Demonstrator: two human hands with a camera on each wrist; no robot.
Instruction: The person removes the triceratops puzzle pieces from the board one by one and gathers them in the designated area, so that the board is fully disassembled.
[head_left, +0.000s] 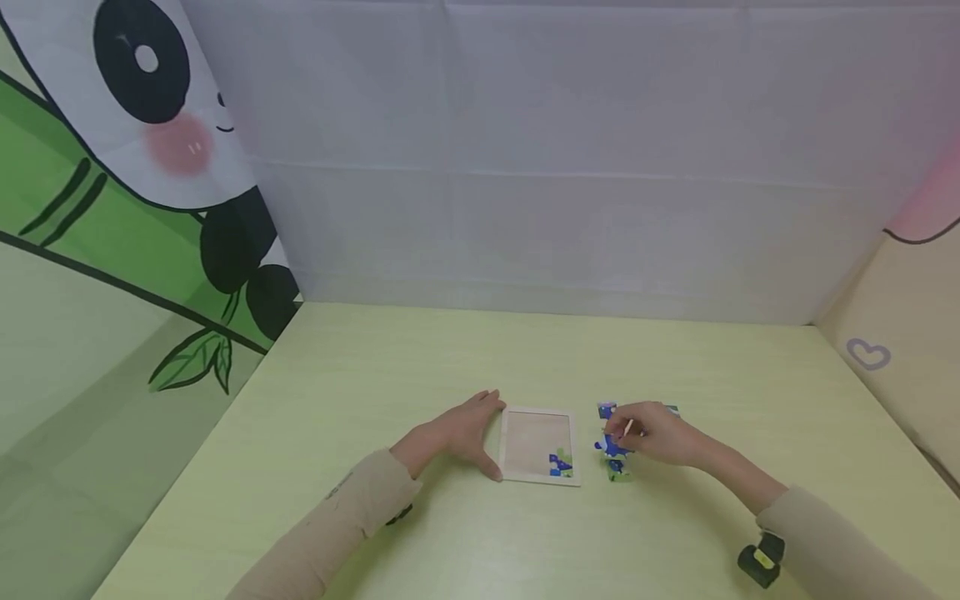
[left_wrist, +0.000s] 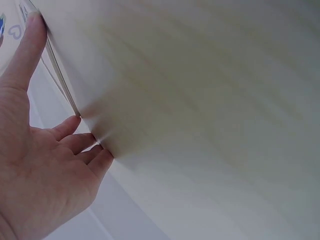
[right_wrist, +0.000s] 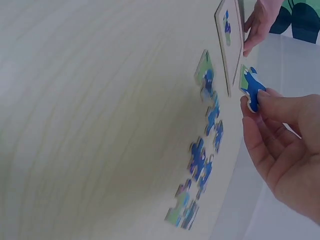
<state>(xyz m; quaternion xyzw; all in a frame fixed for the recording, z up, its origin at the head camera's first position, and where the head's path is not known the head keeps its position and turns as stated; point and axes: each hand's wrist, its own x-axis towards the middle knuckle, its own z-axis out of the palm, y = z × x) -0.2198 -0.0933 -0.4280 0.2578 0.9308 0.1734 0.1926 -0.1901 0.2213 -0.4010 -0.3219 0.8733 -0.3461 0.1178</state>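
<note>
My left hand (head_left: 467, 429) rests against the left side of a white puzzle frame (head_left: 525, 479), thumb at its near corner and fingertips by the far one. A small patch of blue and green jigsaw pieces (head_left: 561, 464) lies in the frame's near right corner. To the right of the frame, my right hand (head_left: 660, 435) pinches a blue and green jigsaw piece (right_wrist: 252, 87) between thumb and fingers, raised off the table. Several loose jigsaw pieces (right_wrist: 197, 156) lie under and around that hand; in the head view it partly hides them.
Both hands work over a pale wooden table (head_left: 375, 358). A light cloth wall (head_left: 525, 233) stands along its far edge. At the left hangs a panel with a panda drawing (head_left: 225, 250), and at the right a panel with a heart (head_left: 868, 354).
</note>
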